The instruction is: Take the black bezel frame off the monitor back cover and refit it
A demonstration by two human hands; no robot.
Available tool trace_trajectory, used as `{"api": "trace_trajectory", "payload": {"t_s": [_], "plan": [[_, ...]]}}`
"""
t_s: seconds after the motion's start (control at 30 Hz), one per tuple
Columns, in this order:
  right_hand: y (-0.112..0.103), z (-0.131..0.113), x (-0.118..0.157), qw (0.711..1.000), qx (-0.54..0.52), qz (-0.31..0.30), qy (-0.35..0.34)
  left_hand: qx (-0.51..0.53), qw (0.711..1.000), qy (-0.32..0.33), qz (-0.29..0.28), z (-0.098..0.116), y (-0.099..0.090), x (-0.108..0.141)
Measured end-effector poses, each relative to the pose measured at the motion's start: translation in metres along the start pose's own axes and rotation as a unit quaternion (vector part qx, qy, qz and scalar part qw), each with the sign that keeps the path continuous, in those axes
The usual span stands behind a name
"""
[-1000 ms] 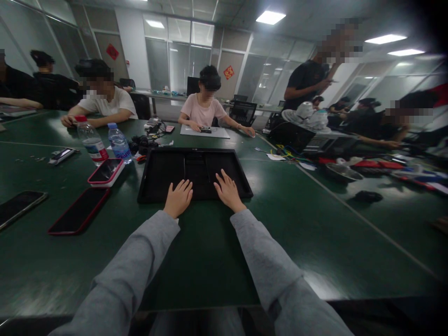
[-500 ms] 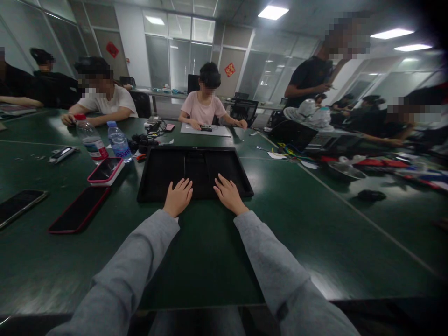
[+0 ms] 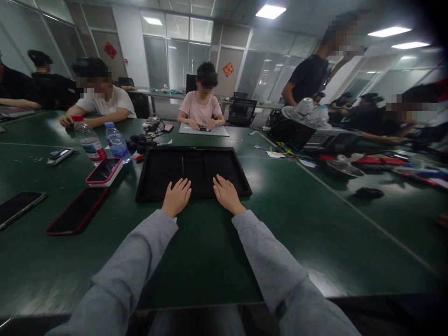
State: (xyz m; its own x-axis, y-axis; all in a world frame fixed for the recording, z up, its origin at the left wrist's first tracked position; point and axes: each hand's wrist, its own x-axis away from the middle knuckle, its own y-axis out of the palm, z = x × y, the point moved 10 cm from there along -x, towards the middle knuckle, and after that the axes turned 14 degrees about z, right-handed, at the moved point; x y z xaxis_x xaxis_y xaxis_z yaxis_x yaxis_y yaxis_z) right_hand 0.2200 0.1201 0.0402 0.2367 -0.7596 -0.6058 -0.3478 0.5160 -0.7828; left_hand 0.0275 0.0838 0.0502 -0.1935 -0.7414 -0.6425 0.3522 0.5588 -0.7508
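Note:
A shallow black rectangular tray-like panel (image 3: 157, 170) with a raised rim lies flat on the green table. Two thin strips stand out inside it, towards its far side. My left hand (image 3: 177, 196) rests palm down over its near edge, fingers stretched out and slightly spread. Over the same edge, further right, lies my right hand (image 3: 226, 192), also flat with its fingers apart. Neither hand holds anything. The part of the rim beneath my hands is hidden.
Phones, including a red-edged phone (image 3: 77, 211), and two bottles, one a red-capped bottle (image 3: 89, 140), stand left. Cables (image 3: 150, 135) lie behind them. To the right are a metal bowl (image 3: 345, 169) and a black mouse-like object (image 3: 369, 192). A person (image 3: 203, 105) sits opposite.
My hands stay in almost the same place on the panel. The person opposite has drawn one hand in to the small object on their board. The standing person at right has shifted their arms.

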Motion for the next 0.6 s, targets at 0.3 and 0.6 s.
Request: {"api": "trace_trajectory", "payload": {"t_s": [0.3,0.6], "plan": [[-0.012,0.005,-0.001,0.999,0.003,0.041,0.018,-0.030,0.988,-0.094,0.123,-0.063,-0.044,-0.002],[-0.039,0.099,0.012,0.960,0.079,0.143,0.226,0.017,0.911,-0.392,0.126,-0.208,-0.059,0.046]]}}
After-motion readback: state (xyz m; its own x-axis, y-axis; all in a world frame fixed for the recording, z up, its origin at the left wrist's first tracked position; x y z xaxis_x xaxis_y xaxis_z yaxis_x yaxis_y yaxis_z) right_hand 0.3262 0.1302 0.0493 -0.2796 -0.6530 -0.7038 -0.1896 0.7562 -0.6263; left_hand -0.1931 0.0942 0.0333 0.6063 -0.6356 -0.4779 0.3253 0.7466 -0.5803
